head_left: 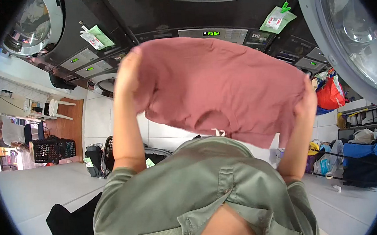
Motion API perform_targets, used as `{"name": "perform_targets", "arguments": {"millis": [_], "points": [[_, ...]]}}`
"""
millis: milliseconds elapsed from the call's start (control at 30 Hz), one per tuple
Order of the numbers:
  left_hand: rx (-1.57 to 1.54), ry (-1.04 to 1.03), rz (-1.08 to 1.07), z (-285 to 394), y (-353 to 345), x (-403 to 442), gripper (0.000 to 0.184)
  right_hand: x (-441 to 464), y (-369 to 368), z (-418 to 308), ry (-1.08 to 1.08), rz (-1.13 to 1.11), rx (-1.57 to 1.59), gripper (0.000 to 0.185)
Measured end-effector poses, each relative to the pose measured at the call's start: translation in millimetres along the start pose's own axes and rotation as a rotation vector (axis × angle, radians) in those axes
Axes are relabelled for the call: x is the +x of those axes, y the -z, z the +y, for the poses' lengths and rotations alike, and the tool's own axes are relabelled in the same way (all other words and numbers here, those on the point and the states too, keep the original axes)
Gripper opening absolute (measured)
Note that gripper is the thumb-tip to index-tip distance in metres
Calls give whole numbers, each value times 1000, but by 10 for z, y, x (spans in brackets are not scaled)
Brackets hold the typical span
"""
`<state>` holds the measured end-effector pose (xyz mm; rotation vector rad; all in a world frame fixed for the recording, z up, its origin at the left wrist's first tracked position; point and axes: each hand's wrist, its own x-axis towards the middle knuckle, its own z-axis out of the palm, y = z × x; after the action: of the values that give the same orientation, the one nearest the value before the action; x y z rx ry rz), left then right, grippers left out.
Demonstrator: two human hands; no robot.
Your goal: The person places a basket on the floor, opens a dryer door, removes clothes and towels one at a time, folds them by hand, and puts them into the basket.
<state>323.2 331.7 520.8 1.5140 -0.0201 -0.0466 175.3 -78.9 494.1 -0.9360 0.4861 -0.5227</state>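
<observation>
A dusty-red T-shirt is stretched out sideways in front of my body, with its neckline and a small white tag towards me. My left hand is closed on one side of the shirt, somewhat blurred. On the other side, my right hand grips the fabric near the edge. The cloth hangs between both hands and hides part of the machines and floor behind it.
Black laundry machines with lit panels line the far side. An open round door stands at upper right. A black basket is at left, black cloth at lower left, and bags at right.
</observation>
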Motion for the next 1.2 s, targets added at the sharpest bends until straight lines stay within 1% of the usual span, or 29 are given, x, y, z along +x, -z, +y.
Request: {"name": "perform_targets", "arguments": {"millis": [33, 67, 100, 167, 200, 233, 267, 300, 333, 367, 400, 467, 533, 567, 600, 633, 667, 700, 733, 800, 833, 867, 900, 967, 1000, 1033, 1133, 1167, 1200], "points": [[77, -45, -211, -152, -80, -93, 35, -318, -362, 24, 44, -12, 0, 29], [858, 49, -161, 276, -550, -436, 44, -611, -728, 77, 48, -87, 13, 27], [519, -290, -273, 114, -808, -628, 46, -818, -881, 188, -70, -175, -121, 22], [108, -484, -425, -270, -1018, -743, 48, -1073, -1155, 308, 380, -887, -532, 17], [48, -356, -475, -364, -1034, -754, 47, -1146, -1324, 125, 571, -996, -619, 45], [-26, -406, -592, -69, -1032, -646, 46, -1075, -1444, -12, 885, -854, -773, 45], [19, -177, -622, -1, -861, -537, 45, -907, -1506, -28, 1058, -785, -961, 43], [-30, -170, -624, 44, -752, -405, 39, -740, -1567, -46, 1233, -688, -1140, 41], [-73, -169, -627, 102, -661, -275, 34, -449, -1482, 6, 1214, -696, -1376, 37], [57, -220, -619, 193, -599, -203, 32, -156, -1398, 57, 1201, -716, -1611, 34], [182, -272, -609, 265, -548, -135, 29, 112, -1219, 45, 1112, -753, -1865, 31], [268, -248, -521, 133, -361, -3, 31, 123, -1147, -213, 859, -839, -1822, 32], [84, 77, -498, 127, -144, 40, 39, -16, -1146, -548, 203, -1117, -1391, 26], [-63, 77, -546, 313, -146, -59, 48, -44, -1107, -637, 188, -1240, -1147, 21], [-162, 28, -721, 517, -177, -171, 30, -1, -1073, -675, 264, -1385, -937, 16], [-231, 55, -663, 665, -248, -207, 31, -12, -1020, -536, 2, -1245, -370, 20], [-300, 83, -607, 728, -317, -231, 32, 10, -972, -320, -61, -1067, -139, 22], [-354, 117, -665, 755, -428, -124, 34, 81, -945, -19, -119, -851, -97, 23], [-234, 193, -563, 682, -468, 57, 41, 134, -885, 383, -224, -673, -102, 25], [169, 132, -513, 496, -644, 217, 54, 27, -705, 1177, -506, -540, -167, 29], [668, -132, -375, 196, -556, 365, 64, -119, -607, 1514, -638, -511, -184, 31], [867, -242, -182, -39, -482, 325, 69, -245, -514, 1757, -752, -501, -181, 32], [768, -255, -87, -368, -386, 270, 67, -364, -445, 1929, -842, -495, -166, 34], [482, 472, -450, -485, -393, -119, 84, -413, -371, 2027, -909, -497, -129, 38], [221, 696, -535, -553, -431, -371, 82, -375, -342, 2011, -920, -498, -117, 40], [-199, 778, -601, -914, -441, -451, 71, -316, -338, 1988, -921, -498, -99, 42], [-463, 912, -594, -1068, -436, -317, 58, -16, -359, 1767, -872, -513, -38, 48], [-353, 800, -458, -961, -463, -233, 56, 103, -371, 1682, -854, -522, -2, 50], [-407, 762, -488, -976, -359, -86, 54, 206, -388, 1604, -849, -538, 42, 52]]}}
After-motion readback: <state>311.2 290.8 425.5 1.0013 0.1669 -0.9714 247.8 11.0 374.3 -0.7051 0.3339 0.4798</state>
